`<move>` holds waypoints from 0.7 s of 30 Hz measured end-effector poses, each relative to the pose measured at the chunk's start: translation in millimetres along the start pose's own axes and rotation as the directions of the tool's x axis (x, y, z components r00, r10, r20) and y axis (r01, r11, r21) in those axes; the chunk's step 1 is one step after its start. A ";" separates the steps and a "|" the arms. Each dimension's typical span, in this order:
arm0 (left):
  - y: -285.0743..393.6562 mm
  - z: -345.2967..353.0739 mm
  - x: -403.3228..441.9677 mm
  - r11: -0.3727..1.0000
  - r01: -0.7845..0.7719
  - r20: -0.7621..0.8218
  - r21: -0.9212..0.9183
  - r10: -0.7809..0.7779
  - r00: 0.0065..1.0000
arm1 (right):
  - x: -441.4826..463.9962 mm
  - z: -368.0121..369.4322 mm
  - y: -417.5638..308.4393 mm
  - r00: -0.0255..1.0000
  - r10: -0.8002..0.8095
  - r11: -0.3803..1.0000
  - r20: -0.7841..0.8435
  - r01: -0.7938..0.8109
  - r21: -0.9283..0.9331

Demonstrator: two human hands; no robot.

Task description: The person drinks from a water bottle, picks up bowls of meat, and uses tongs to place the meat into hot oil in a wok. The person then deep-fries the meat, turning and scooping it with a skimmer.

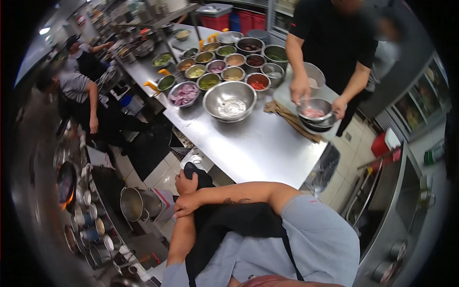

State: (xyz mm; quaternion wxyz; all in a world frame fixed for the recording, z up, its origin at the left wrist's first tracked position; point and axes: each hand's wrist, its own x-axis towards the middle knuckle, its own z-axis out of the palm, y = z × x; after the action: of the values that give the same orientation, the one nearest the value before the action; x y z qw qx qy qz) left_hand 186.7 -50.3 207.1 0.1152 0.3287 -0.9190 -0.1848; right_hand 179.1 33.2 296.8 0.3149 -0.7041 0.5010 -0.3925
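Note:
My left hand [186,182] is closed on a dark bunched cloth [200,176], which seems to run into the black apron on my front; its exact form is hard to make out. My right arm crosses my chest. At its end, my right hand [185,204] wraps round my left forearm [181,234] just below the wrist. Both hands are beside the near left corner of the steel table [248,153]. Farther up that table, a large steel mixing bowl [230,101] stands beside a bowl of sliced red onion [184,94].
Several steel bowls of cut vegetables [234,60] crowd the table's far part. Across from me a co-worker [334,48] handles a bowl of pinkish food [314,113] near a brown cloth [291,119]. Left are a stockpot [136,203], a flaming pan [67,182] and two people.

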 end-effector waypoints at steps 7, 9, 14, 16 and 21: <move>-11.5 9.3 4.9 0.999 -0.018 -0.019 0.050 0.019 1.000 | 7.6 15.8 21.6 0.998 -0.032 0.999 -0.050 0.032 -0.005; -10.0 7.5 5.6 0.999 -0.006 0.010 0.051 0.005 1.000 | 7.3 17.0 24.9 0.999 -0.011 1.000 -0.049 0.011 -0.001; -15.9 10.4 11.9 0.998 -0.028 0.024 0.053 0.027 0.999 | -2.9 6.6 20.6 0.984 -0.106 0.994 -0.142 0.107 0.000; -34.2 22.3 17.4 0.999 -0.050 0.010 0.021 0.050 0.999 | -22.8 -22.2 -9.5 0.986 0.018 0.995 -0.167 -0.034 -0.095; -20.2 -6.0 12.1 0.999 -0.050 0.068 -0.020 0.051 0.996 | -85.4 -50.5 -43.1 0.958 0.134 0.991 -0.255 -0.126 0.047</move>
State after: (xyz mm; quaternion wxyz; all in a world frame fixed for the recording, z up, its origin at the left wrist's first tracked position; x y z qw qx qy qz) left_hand 190.9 -74.1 205.2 0.0915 0.2976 -0.9287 -0.2015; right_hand 138.8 124.9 337.6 0.2828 -0.6079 0.5768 -0.4667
